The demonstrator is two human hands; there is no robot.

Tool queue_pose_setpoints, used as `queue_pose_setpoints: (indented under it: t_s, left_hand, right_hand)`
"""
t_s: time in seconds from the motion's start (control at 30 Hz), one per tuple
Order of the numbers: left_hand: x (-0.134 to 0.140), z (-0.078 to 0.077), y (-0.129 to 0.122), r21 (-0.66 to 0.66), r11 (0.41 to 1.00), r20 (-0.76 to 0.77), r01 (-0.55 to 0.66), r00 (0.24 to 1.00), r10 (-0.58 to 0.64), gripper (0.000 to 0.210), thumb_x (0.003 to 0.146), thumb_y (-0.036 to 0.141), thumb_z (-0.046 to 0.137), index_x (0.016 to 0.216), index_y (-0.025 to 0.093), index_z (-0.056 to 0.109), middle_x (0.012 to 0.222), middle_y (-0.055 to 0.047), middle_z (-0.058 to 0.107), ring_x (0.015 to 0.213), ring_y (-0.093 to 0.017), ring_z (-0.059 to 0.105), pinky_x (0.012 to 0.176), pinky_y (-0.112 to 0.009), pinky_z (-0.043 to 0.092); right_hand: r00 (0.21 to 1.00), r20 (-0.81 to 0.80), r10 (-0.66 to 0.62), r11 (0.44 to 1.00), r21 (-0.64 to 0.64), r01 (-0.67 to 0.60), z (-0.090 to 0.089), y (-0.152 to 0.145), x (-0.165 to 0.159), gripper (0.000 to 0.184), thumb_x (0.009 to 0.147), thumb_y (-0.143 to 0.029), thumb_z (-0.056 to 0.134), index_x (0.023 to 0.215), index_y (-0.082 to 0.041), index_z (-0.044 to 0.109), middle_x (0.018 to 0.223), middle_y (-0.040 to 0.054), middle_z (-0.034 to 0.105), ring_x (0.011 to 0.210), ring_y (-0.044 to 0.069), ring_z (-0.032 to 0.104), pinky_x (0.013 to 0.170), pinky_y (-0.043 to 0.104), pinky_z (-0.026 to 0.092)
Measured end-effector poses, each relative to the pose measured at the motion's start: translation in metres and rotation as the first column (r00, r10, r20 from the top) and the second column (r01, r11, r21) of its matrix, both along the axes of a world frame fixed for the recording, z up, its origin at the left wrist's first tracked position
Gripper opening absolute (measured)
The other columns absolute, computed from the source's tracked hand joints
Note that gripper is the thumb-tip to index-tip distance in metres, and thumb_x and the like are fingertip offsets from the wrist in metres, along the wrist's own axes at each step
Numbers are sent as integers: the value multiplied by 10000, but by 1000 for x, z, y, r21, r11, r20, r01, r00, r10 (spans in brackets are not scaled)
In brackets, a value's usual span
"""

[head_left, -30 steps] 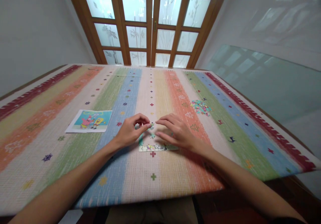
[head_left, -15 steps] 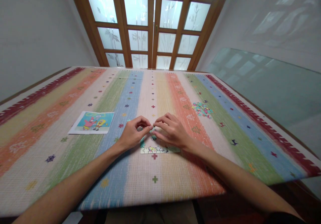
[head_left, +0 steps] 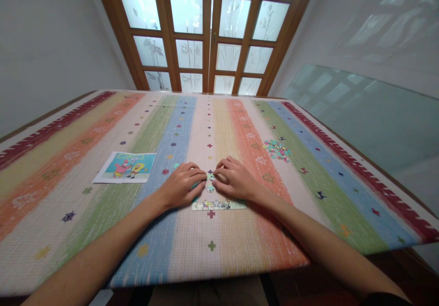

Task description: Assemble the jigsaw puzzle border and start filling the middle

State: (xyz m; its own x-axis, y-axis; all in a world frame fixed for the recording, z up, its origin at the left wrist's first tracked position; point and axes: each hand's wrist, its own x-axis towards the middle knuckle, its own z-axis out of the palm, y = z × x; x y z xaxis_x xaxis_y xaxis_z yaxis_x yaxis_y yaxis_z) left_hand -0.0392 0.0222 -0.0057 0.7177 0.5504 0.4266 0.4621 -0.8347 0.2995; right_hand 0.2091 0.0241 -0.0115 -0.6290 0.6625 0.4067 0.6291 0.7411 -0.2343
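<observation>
Low over the middle of the cloth, my left hand point(head_left: 183, 183) bends its fingers close together, their tips at the left side of a small jigsaw piece point(head_left: 210, 176). Facing it, my right hand point(head_left: 236, 179) has thumb and forefinger curled in at the piece's right side. Another pale green jigsaw piece point(head_left: 210, 189) lies just below, between the hands. Nearer me runs a joined strip of jigsaw pieces point(head_left: 219, 205) with a straight lower edge. A teal piece point(head_left: 176, 165) shows beyond my left knuckles. Other pieces are partly hidden under both hands.
A printed cartoon picture point(head_left: 128, 167) lies to the left on the striped tablecloth point(head_left: 212, 260). A heap of loose jigsaw pieces point(head_left: 277, 150) sits to the right. Wooden doors with glass panes point(head_left: 209, 36) stand behind the table.
My fingertips, which met over a piece, have moved apart and down to its two sides. The pieces between my hands now show more clearly.
</observation>
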Motion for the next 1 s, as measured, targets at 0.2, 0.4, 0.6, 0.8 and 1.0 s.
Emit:
queue_pose_setpoints:
  t_s: [0.2, 0.4, 0.6, 0.8, 1.0]
  left_hand:
    - [-2, -5, 2, 69, 997, -64, 22, 998, -17, 269, 1054, 295, 504, 1119, 200, 747, 1146, -72, 781, 1044, -272, 625, 912, -443, 470]
    - [-2, -9, 2, 154, 988, -51, 33, 998, -25, 301, 1079, 313, 473, 1111, 184, 743, 1127, -70, 779, 1021, -257, 621, 889, -427, 481]
    - [-1, -8, 1, 155, 987, -50, 30, 999, -22, 296, 1083, 317, 471, 1111, 187, 736, 1128, -59, 777, 1021, -249, 620, 881, -416, 485]
    - [-2, -10, 0, 146, 989, -42, 37, 999, -32, 288, 1081, 308, 479, 1117, 182, 735, 1143, -70, 773, 1011, -244, 622, 897, -419, 484]
    - [-3, -11, 0, 124, 991, -47, 47, 998, -42, 295, 1082, 297, 474, 1138, 169, 734, 1153, -94, 764, 1000, -243, 632, 892, -432, 498]
  right_hand:
    - [1000, 14, -17, 1000, 6, 17, 2, -2, 2, 211, 972, -349, 623, 1012, -192, 759, 1005, 105, 685, 977, 257, 564, 886, 410, 472]
    - [993, 27, 115, 993, 9, -115, 0, -3, 6, 240, 1036, -290, 534, 1066, -193, 752, 1072, 83, 759, 955, 244, 578, 879, 405, 459]
    - [983, 156, 99, 992, 64, -110, 2, -10, 6, 246, 1067, -267, 485, 1061, -195, 720, 1113, 65, 770, 958, 245, 586, 875, 406, 430]
    - [974, 212, 75, 993, 72, -92, 1, -17, 3, 245, 1078, -270, 466, 1074, -175, 691, 1139, 109, 741, 992, 258, 587, 883, 411, 417]
    - [981, 185, 54, 997, 34, -62, 2, -21, 2, 279, 1087, -309, 450, 1113, -158, 683, 1157, 130, 721, 1024, 270, 580, 902, 423, 428]
